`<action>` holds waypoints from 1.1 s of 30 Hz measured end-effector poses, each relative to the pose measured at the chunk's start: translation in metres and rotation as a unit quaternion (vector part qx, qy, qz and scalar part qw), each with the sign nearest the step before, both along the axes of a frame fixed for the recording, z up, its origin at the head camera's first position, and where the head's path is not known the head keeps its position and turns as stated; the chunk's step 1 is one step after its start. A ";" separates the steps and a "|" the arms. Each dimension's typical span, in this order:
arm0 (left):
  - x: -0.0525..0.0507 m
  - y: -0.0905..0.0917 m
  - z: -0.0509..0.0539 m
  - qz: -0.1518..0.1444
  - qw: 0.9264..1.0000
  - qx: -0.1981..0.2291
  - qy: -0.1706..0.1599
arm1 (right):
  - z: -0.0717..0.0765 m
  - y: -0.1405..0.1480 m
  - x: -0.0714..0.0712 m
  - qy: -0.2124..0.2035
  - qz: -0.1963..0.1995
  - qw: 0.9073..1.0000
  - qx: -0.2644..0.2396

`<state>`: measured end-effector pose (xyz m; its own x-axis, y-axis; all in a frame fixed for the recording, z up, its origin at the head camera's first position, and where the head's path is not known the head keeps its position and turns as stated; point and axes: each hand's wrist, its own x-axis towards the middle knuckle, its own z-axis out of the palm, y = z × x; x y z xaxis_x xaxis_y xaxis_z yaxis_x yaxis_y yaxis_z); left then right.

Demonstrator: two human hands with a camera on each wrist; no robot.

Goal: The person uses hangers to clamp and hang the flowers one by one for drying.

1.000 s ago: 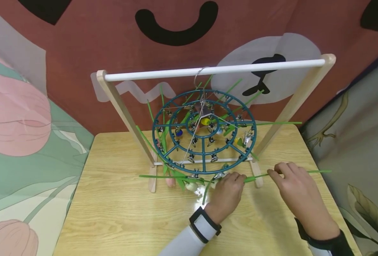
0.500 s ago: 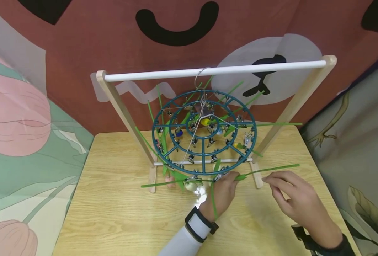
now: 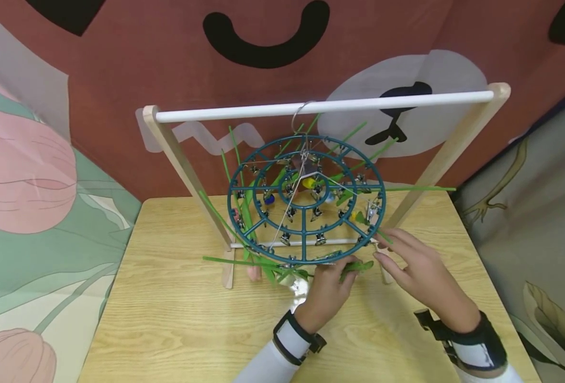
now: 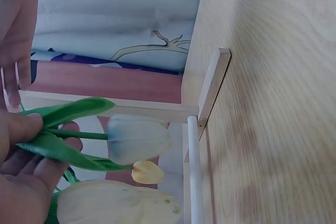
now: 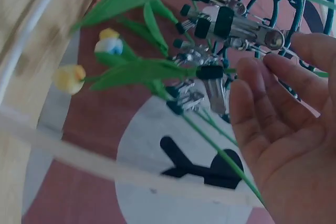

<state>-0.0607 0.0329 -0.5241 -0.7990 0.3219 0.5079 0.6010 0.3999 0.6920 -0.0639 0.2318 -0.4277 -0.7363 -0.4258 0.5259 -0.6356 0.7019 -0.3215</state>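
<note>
In the head view a round teal clip hanger (image 3: 304,239) carries several metal clips and artificial tulips. My left hand (image 3: 326,290) is at its front edge. The left wrist view shows that hand (image 4: 29,179) pinching the green stem and leaves of a pale blue-white tulip (image 4: 139,139) between thumb and fingers, its head pointing down toward the table. My right hand (image 3: 423,271) is by the hanger's right front edge, fingers extended. In the right wrist view its fingertips (image 5: 247,72) are close beside a metal clip (image 5: 244,30); contact cannot be told.
A wooden stand (image 3: 459,143) with a white top bar (image 3: 244,111) supports the hanger. Green stems stick out around the ring, one long stem (image 3: 421,189) reaching past the right post. A cream tulip (image 4: 118,203) hangs near my left hand. Beneath is the wooden table (image 3: 167,319).
My right hand has let go of the green stem and moved up and left toward the ring. My left hand has shifted slightly left, turning the tulip, whose stem no longer points right.
</note>
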 end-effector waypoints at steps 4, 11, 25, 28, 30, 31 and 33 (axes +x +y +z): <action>0.000 -0.001 0.001 -0.013 0.999 0.044 0.001 | -0.001 -0.010 -0.009 -0.027 0.011 0.999 -0.019; 0.001 -0.002 -0.003 -0.032 0.994 0.097 -0.023 | -0.003 -0.023 -0.015 -0.063 0.056 0.994 -0.069; 0.000 -0.004 -0.007 -0.038 0.983 0.168 -0.071 | -0.005 -0.034 -0.011 -0.164 0.019 0.978 -0.130; -0.001 -0.004 -0.008 -0.048 0.975 0.201 -0.079 | -0.005 -0.033 -0.010 -0.213 0.039 0.957 -0.191; 0.000 -0.005 -0.009 -0.052 0.969 0.223 -0.097 | -0.006 -0.032 -0.008 -0.232 0.044 0.945 -0.224; 0.000 -0.005 -0.010 -0.057 0.964 0.234 -0.108 | -0.006 -0.031 -0.008 -0.236 0.046 0.941 -0.239; 0.000 -0.006 -0.011 -0.056 0.960 0.247 -0.124 | -0.007 -0.029 -0.007 -0.225 0.046 0.939 -0.255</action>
<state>-0.0608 0.0269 -0.5347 -0.8893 0.1817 0.4197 0.4139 -0.0706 0.9076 -0.0707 0.2032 -0.4348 -0.9057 -0.2755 0.3221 -0.4043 0.3332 -0.8518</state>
